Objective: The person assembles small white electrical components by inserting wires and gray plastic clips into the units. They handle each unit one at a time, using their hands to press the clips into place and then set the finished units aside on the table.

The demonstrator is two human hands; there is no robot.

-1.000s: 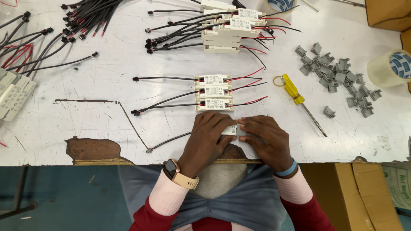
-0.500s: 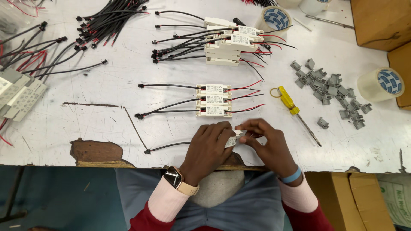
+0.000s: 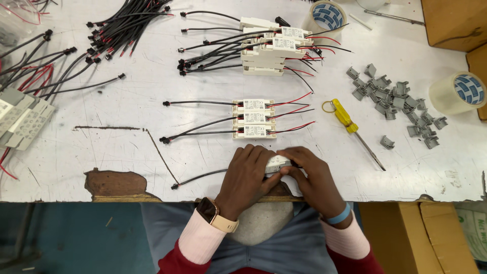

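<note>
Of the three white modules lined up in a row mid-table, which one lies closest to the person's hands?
The bottom white module of the row, just above the left hand and right hand; the other two lie farther up the table.

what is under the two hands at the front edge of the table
A small white module shows between the left hand and right hand; its black cable trails left. Most of it is covered.

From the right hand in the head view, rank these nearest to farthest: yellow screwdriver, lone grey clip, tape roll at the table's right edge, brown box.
1. Yellow screwdriver, up and just right of the right hand.
2. Lone grey clip, farther right.
3. Tape roll, at the right edge.
4. Brown box, top right corner.
</note>
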